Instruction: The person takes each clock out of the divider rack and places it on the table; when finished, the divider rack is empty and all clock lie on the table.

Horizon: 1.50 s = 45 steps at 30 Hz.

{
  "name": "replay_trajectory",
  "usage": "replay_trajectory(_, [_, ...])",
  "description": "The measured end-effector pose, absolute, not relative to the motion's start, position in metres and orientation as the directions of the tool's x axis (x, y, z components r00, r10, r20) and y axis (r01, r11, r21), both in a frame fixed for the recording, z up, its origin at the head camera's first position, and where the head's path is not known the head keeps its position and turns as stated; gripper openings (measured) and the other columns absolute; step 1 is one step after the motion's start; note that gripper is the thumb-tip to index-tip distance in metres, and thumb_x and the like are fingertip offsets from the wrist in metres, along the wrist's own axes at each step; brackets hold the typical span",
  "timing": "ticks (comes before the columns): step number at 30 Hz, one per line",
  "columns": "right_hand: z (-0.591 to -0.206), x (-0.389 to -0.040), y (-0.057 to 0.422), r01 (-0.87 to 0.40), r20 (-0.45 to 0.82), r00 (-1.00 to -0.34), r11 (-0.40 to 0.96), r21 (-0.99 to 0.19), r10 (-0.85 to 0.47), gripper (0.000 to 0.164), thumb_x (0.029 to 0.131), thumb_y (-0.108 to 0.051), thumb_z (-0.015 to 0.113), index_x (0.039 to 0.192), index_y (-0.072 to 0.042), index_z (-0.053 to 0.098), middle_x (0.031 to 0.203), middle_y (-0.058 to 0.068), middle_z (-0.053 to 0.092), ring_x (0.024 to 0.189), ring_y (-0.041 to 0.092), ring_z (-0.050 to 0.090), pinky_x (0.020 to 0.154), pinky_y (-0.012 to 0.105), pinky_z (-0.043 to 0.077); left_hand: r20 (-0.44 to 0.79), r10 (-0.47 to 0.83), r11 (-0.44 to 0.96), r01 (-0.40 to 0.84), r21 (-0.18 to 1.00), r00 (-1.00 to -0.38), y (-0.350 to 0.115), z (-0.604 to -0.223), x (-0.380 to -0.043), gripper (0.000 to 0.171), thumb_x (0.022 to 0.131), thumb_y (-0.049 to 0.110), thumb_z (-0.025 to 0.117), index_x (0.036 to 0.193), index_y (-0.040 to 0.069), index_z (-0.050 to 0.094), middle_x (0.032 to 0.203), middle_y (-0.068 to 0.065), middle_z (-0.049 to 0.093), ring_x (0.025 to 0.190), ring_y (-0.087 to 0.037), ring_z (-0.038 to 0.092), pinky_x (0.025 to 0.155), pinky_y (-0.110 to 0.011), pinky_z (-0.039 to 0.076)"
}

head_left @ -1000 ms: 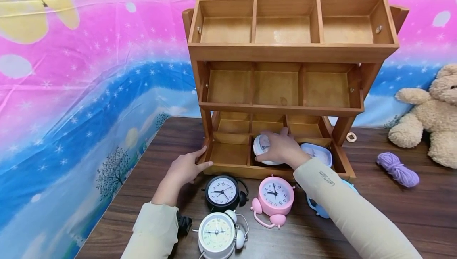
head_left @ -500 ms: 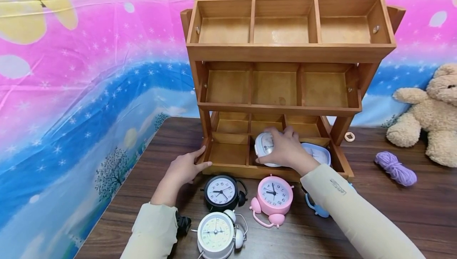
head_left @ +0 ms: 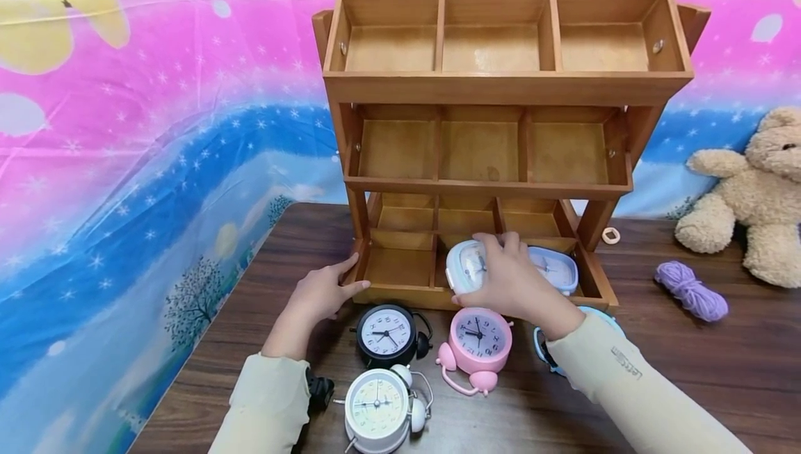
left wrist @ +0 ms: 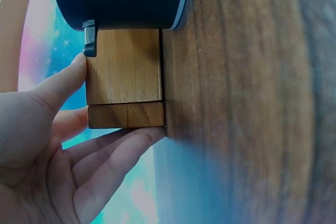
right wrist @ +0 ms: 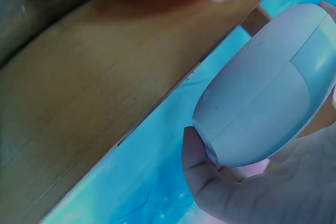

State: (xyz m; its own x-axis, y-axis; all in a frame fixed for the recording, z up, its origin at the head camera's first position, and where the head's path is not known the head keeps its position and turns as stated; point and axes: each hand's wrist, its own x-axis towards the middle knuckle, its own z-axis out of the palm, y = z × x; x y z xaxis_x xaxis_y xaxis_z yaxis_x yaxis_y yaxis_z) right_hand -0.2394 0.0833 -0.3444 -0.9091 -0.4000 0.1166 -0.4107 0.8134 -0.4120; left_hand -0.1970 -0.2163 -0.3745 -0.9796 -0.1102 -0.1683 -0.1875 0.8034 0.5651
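Observation:
My right hand [head_left: 516, 287] grips a rounded white and pale-blue alarm clock [head_left: 466, 266] above the front of the rack's bottom tray; its smooth back, the clock body [right wrist: 262, 93], shows in the right wrist view with the thumb at one end. A lavender-blue clock [head_left: 553, 270] leans in the tray just to the right. With thumb and fingers on either side, my left hand [head_left: 319, 294] holds the left front corner of the wooden rack [head_left: 400, 297]. Close by that hand lies a black twin-bell clock [head_left: 386, 334].
On the table a pink twin-bell clock [head_left: 480, 343] and a white one [head_left: 377, 402] lie face up before the rack. A blue clock [head_left: 547, 357] is partly under the right sleeve. Purple yarn [head_left: 691, 292] and a teddy bear [head_left: 741, 190] are at the right.
My right hand has lifted the white and pale-blue clock, bringing it slightly forward and turning more of its face into view. My left hand has stayed at the rack's corner.

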Motion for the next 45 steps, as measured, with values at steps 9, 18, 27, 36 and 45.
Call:
replay_trajectory(9, [-0.343,-0.205,0.088,-0.450,0.108,-0.887,0.785,-0.427,-0.450,0.105,0.065,-0.050,0.088,0.146,-0.003,0.041,0.131,0.029,0.040,0.113,0.042,0.045,0.083,0.055,0.050,-0.184,-0.107,0.807,-0.193,0.558,-0.977,-0.217,-0.375,-0.198,0.071,0.096,0.044,0.063,0.157,0.030,0.030,0.093,-0.014,0.061,0.054,-0.024,0.061,0.052,-0.030,0.046])
replay_trajectory(18, [-0.346,-0.176,0.087,-0.500,0.109,-0.856,0.755,-0.423,-0.506,0.103,0.063,-0.047,0.088,0.146,-0.007,0.043,0.128,0.025,0.041,0.111,0.037,0.046,0.083,0.048,0.051,-0.180,-0.079,0.824,-0.166,0.542,-0.980,-0.219,-0.376,-0.201,0.070,0.098,0.046,0.059,0.158,0.029,0.027,0.073,-0.011,0.056,0.052,-0.024,0.060,0.056,-0.032,0.045])
replay_trajectory(27, [-0.346,-0.145,0.090,-0.529,0.073,-0.835,0.761,-0.375,-0.545,0.104,0.064,-0.059,0.086,0.147,-0.012,0.043,0.127,0.018,0.044,0.106,0.030,0.048,0.079,0.046,0.052,-0.173,-0.081,0.826,-0.163,0.540,-0.982,-0.218,-0.374,-0.200,0.070,0.098,0.046,0.059,0.158,0.028,0.028,0.120,-0.025,0.062,0.053,-0.024,0.061,0.055,-0.032,0.045])
replay_trajectory(36, [-0.351,-0.117,0.102,-0.562,-0.031,-0.800,0.767,-0.310,-0.599,0.106,0.062,-0.070,0.080,0.141,-0.009,0.048,0.127,0.018,0.044,0.107,0.030,0.048,0.084,0.046,0.051,-0.174,-0.073,0.832,-0.156,0.533,-0.982,-0.219,-0.376,-0.201,0.070,0.099,0.046,0.058,0.158,0.028,0.026,0.076,-0.010,0.056,0.054,-0.024,0.061,0.057,-0.033,0.045])
replay_trajectory(45, [-0.362,-0.110,0.112,-0.521,-0.203,-0.781,0.796,-0.309,-0.590,0.114,0.060,-0.086,0.068,0.139,-0.007,0.050,0.135,0.026,0.043,0.116,0.041,0.048,0.091,0.059,0.048,-0.176,-0.073,0.829,-0.158,0.536,-0.982,-0.218,-0.376,-0.200,0.070,0.099,0.046,0.058,0.159,0.027,0.026,0.133,-0.027,0.056,0.053,-0.022,0.061,0.053,-0.032,0.045])
